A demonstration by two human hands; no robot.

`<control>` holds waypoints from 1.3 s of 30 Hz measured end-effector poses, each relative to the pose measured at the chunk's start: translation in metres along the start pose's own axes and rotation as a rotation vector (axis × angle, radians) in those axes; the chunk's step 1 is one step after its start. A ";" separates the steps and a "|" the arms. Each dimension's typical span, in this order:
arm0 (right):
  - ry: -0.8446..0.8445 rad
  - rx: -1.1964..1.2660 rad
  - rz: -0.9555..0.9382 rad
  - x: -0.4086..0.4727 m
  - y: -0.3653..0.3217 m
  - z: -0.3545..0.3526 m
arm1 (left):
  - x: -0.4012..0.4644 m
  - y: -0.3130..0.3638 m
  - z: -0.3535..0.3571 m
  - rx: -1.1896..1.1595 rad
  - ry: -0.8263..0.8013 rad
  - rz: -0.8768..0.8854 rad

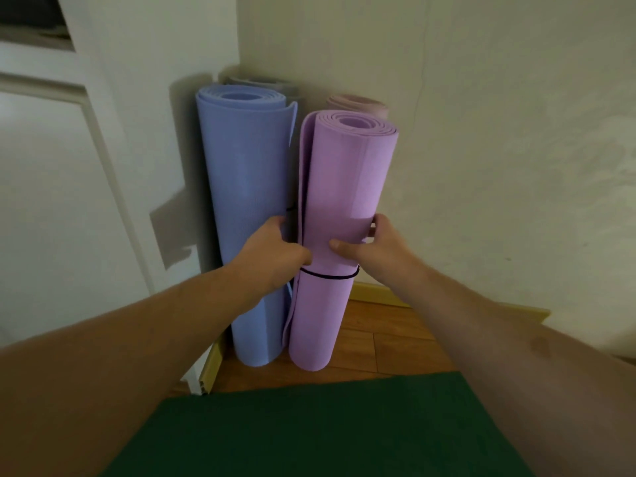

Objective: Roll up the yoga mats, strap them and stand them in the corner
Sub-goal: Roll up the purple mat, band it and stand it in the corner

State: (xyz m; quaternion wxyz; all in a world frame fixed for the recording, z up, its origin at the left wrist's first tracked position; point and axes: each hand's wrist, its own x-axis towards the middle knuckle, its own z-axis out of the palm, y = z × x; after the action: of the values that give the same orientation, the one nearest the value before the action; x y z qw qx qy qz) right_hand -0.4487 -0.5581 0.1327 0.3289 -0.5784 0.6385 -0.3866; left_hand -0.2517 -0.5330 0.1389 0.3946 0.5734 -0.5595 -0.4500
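From the head view, I see both hands wrapped around the purple mat (340,215), left hand (275,256) on its near-left side, right hand (371,246) on its right with the thumb across the front, steadying the roll so it stands upright. A thin black strap (330,276) circles it just below my hands. Touching the left hand's far side stands the blue mat (244,208); 2 more rolls (grey (261,85), pink (361,104)) sit behind, tucked in the corner. A green mat (309,428) lies flat beneath my forearms, unrolled, likely next.
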 end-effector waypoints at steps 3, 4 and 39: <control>0.005 0.014 0.034 -0.003 0.000 -0.002 | -0.006 -0.001 0.001 0.043 0.010 -0.027; 0.012 0.022 0.046 -0.004 0.000 -0.003 | -0.008 -0.002 0.001 0.063 0.005 -0.035; -1.026 -0.484 0.018 -0.402 -0.059 0.313 | -0.399 -0.230 -0.320 0.778 -0.048 -0.388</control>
State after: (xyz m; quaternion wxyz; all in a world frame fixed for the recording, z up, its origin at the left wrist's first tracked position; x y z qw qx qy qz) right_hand -0.1024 -0.1960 0.0217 0.4584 -0.7456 0.4723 0.1042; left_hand 0.1335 -0.1374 0.0393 0.0439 0.7633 -0.5783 -0.2847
